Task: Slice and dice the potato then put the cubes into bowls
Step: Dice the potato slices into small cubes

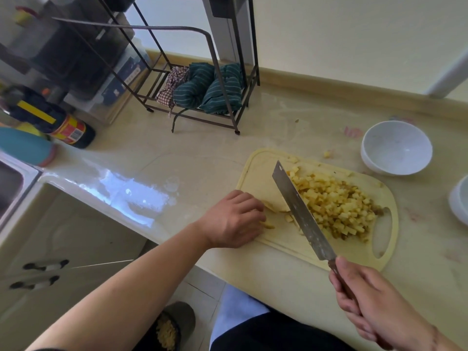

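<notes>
At the left edge of the frame a dark bottle (69,131) is lying with a red and yellow label, but the writing on it is too small and blurred to be read. The blue box (126,72) behind the metal rack (202,79) is also carrying print that cannot be made out. Striped and checked cloths (205,88) are sitting on the lowest shelf of the rack. At the right edge a second white bowl (459,198) is being cut off by the frame, and the upper left is staying out of focus.

The pale yellow potato cubes (336,203) are lying in a loose heap on the right half of the cream cutting board (258,171), in the lower right part of the frame; some cubes are showing brownish edges. One stray cube (327,154) is lying on the surface above the board. Uncut potato slices (276,205) are resting near the board's left edge.

The left hand (234,219) is pressing down with curled fingers on the slices; its fingertips are hidden. The right hand (374,302) is gripping the handle of the cleaver (301,211), whose blade is standing between slices and cubes. A whole white bowl (396,148) is standing above the board, near it.
</notes>
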Demonstrator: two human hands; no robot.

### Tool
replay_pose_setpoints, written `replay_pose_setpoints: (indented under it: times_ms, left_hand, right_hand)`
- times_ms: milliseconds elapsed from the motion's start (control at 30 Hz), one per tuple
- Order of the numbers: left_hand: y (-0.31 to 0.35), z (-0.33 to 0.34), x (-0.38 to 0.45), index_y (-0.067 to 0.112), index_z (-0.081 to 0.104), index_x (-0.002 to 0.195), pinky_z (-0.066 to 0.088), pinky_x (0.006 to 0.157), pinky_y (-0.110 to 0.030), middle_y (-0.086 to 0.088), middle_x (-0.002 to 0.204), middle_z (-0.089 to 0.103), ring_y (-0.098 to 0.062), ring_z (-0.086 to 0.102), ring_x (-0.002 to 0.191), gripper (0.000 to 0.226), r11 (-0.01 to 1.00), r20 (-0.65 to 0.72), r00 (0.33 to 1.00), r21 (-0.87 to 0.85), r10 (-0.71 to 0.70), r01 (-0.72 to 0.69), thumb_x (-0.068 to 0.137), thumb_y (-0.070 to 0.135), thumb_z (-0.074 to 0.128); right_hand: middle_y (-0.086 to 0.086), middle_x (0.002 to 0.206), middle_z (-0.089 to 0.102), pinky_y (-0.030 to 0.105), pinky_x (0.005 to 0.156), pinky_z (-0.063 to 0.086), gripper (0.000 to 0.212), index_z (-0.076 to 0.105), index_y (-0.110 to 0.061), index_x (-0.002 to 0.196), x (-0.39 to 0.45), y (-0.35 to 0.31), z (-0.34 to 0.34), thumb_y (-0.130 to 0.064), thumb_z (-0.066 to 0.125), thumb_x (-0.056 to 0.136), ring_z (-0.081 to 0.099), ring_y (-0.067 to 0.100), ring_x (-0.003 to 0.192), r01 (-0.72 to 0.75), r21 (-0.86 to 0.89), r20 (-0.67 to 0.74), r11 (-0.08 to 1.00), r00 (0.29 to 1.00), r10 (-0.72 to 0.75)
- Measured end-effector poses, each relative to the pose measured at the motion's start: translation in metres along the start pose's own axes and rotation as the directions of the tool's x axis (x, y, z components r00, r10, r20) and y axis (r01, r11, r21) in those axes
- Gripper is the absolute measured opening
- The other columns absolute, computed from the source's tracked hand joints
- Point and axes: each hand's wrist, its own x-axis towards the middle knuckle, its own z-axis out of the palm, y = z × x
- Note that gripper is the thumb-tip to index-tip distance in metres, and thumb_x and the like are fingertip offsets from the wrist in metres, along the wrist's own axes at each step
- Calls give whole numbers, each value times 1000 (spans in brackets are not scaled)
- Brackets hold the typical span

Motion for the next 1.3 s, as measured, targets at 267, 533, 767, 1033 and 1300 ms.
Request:
replay_pose_setpoints:
  times_ms: [267,533,767,1033,1300]
  left_hand:
    - [0,13,1,10,73,96,47,76,-38,-9,101,67,-29,61,89,5,994,-94,995,98,-38,47,95,15,73]
    - [0,13,16,9,66,108,53,75,-40,-11,107,66,-30,63,91,16,984,-132,979,68,-157,167,100,21,60]
    - [-9,11,20,6,74,109,54,73,-38,-12,106,67,-29,63,89,30,996,35,996,47,-78,77,95,33,68]
    - [14,12,0,6,77,92,57,58,-34,-6,86,65,-22,63,68,20,883,-195,862,-73,-468,463,89,25,70]
    - [39,20,1,13,77,93,49,53,-23,1,94,67,-14,60,61,28,809,-266,768,-97,-582,580,94,34,59]
  right_hand:
    - [12,59,30,18,39,27,61,48,-17,65,1,2,2,-78,52,67,22,13,37,-9,10,5,1000,1000,9]
    - [11,59,31,19,41,27,59,49,-19,62,-1,1,2,-78,52,64,23,13,37,0,-4,14,1000,1000,0]
    - [12,58,32,19,41,25,61,48,-18,62,-4,3,2,-79,52,63,22,13,38,-4,-6,-11,1000,1000,3]
    - [11,59,31,20,41,19,57,44,-8,74,3,1,14,-64,43,82,21,14,40,5,-74,-10,997,1000,-5]
    - [-8,41,35,11,34,25,53,45,-10,69,23,-1,25,-61,36,83,30,3,33,87,-363,-99,928,986,-131]
